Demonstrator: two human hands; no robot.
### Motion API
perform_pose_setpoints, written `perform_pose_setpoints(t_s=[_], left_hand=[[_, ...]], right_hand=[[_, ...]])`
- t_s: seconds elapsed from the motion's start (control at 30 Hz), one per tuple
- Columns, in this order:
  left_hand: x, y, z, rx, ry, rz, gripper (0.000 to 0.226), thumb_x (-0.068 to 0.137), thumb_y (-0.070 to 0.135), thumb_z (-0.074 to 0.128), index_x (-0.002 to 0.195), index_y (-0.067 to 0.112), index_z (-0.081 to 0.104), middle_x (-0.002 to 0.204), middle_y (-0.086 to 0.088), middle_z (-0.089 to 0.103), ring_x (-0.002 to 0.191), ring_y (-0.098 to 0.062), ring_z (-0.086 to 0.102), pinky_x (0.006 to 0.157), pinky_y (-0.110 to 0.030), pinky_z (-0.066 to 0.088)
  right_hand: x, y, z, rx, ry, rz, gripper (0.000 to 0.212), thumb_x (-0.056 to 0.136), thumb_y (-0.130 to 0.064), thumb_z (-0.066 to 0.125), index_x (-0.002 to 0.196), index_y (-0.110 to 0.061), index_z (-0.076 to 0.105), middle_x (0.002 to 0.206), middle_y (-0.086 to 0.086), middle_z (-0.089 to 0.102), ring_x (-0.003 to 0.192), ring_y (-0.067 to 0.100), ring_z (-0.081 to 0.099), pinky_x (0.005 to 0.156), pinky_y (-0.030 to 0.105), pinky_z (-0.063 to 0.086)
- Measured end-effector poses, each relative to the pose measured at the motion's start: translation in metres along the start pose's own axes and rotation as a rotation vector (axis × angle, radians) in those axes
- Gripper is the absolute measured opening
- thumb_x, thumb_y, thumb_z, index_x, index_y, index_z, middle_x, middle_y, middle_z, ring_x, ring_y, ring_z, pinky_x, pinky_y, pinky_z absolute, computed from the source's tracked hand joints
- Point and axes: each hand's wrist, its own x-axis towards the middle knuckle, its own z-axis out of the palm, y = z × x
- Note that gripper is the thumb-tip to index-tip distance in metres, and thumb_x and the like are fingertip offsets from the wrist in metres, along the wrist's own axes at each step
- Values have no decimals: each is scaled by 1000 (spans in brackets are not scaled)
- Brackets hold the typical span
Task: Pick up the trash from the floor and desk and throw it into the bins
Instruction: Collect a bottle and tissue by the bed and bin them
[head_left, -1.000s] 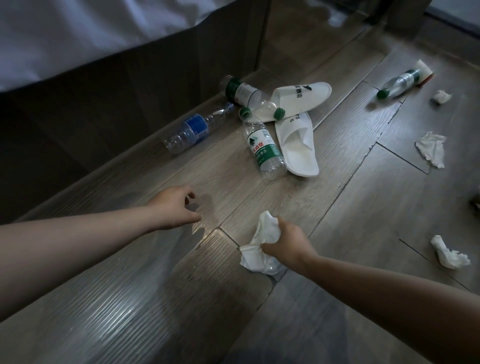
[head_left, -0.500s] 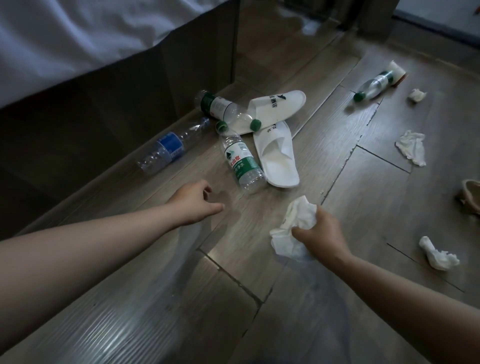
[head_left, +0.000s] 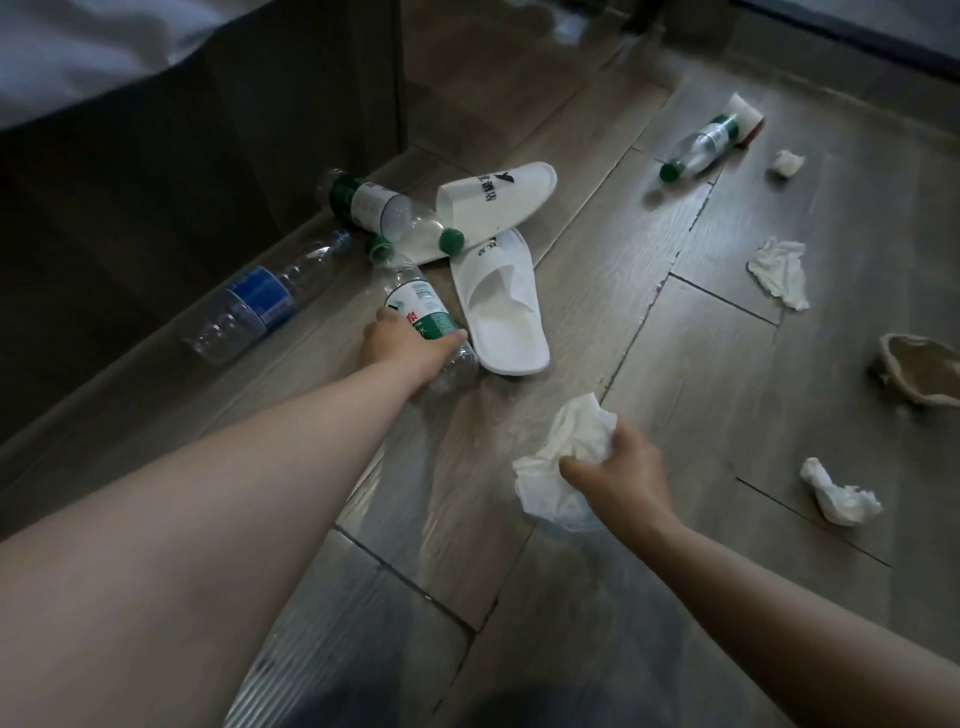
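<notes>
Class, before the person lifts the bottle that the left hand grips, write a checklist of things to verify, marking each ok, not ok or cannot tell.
1. Left hand grips the green-label bottle: ok, fingers curl round it.
2. Right hand holds the crumpled tissue: ok.
3. Green cap is on the bottle: ok.
4. Bottle lies clear of the white slipper: cannot tell, they lie close.
5. Bin in sight: not ok, none shows.
6. Floor cleared of trash: not ok; the blue-label bottle and others lie there.
</notes>
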Motion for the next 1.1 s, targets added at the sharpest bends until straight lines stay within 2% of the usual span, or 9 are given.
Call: perform_pose_setpoints(t_s=[0.07,0.2,0.53,0.63,0.7,0.8,0.9,1.0,1.1], left_hand=[[0,2,1,-92,-32,-51,88,67,50,77,132,7,36,129,-12,51,112,-32,56,87,-36,52],[-6,1,-12,-337,-182,-229,85,65,34,83,130,10,33,115,-8,47,95,-32,61,63,-48,59],[-56,-51,-62,-257,-491,-123,68,60,39,80,117,15,51,103,-9,61,82,-22,63,59,-28,51],[-73,-56,-89,-273,-489,-105,86,36,45,74,115,25,50,107,-6,61,89,-23,63,69,-35,54],[-80,-57,-105,-358,-493,-132,91,30,45,73,116,26,50,106,-7,65,80,-20,64,62,-31,52],[-89,-54,-123,-418,-492,-123,88,36,40,76,117,24,46,103,-6,68,73,-18,67,53,-26,50],[-98,-46,-138,-424,-441,-145,78,54,26,81,118,29,36,103,-3,63,80,-24,67,66,-40,58],[-119,-35,-156,-392,-378,-198,80,41,32,76,114,26,44,96,-1,64,81,-28,68,66,-43,58],[-156,-18,-184,-331,-396,-215,84,33,41,73,112,26,49,93,-2,67,73,-24,67,57,-33,56]], right_hand=[[-1,1,-2,11,2,10,47,77,-14,75,121,-19,58,100,-4,63,86,11,60,63,17,46],[-3,-3,-4,-3,13,5,44,76,-12,74,117,-18,60,96,-4,63,83,9,59,58,12,40],[-20,-31,8,58,11,-34,37,76,-11,75,101,-27,53,84,-11,59,76,5,57,63,21,43],[-27,-43,9,122,2,-30,35,78,-12,75,99,-27,52,82,-19,56,74,-4,54,58,15,42],[-32,-51,5,171,3,-2,35,78,-13,76,104,-26,56,85,-17,60,78,-3,58,59,15,46],[-39,-56,-1,255,54,59,37,76,-8,76,106,-23,60,89,-12,65,82,1,62,56,11,47],[-58,-66,-12,265,81,135,35,74,-7,77,100,-25,60,87,-10,66,85,6,64,63,19,46],[-81,-85,-33,256,39,218,33,77,-9,75,100,-25,58,89,-10,65,83,3,62,64,18,47],[-106,-124,-61,280,76,250,31,77,-6,75,98,-23,59,86,-13,64,77,-3,60,55,9,45]])
